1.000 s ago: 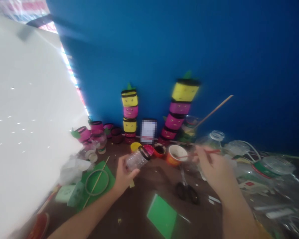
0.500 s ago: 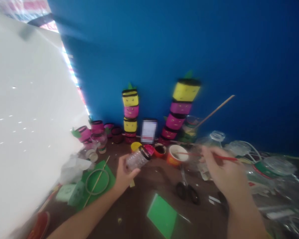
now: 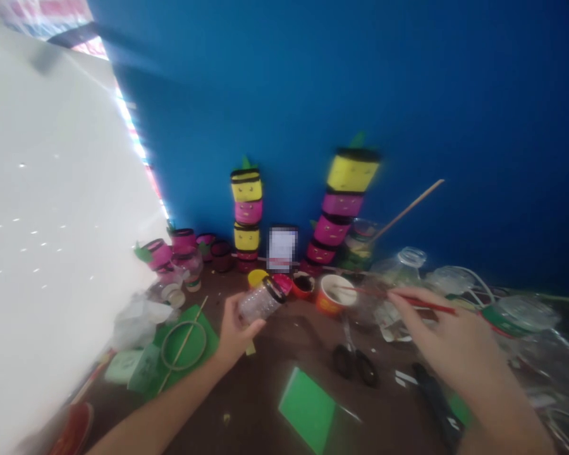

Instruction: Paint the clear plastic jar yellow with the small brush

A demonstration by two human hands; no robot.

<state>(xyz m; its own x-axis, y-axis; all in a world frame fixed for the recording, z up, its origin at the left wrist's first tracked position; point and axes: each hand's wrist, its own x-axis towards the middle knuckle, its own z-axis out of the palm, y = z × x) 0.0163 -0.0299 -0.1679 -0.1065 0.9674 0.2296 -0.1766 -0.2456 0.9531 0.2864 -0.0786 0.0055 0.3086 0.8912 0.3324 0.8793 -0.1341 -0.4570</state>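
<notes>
My left hand (image 3: 237, 328) is wrapped round a clear plastic bottle piece (image 3: 260, 301), tilted, with a black band at its rim. In my right hand (image 3: 450, 335) is a thin red paintbrush (image 3: 420, 302), pinched between thumb and fingers. Its tip reaches into a white-lined paper cup (image 3: 329, 305) with an orange-red outside. Beside that cup stand a cup of dark paint (image 3: 304, 284), a pink paint cup (image 3: 281, 282) partly hidden by the bottle piece, and a yellow one (image 3: 258, 278).
Scissors (image 3: 354, 363) and a green sheet (image 3: 308, 407) lie in front. Two stacks of painted face pots, the left stack (image 3: 247, 215) and right stack (image 3: 334, 229), stand at the blue wall. A black cutter (image 3: 436, 404) and clear bottles (image 3: 521, 313) are at right, a ring (image 3: 184, 345) at left.
My right hand has moved a little right and down with the paintbrush, uncovering the black cutter. The left hand keeps its hold on the bottle piece.
</notes>
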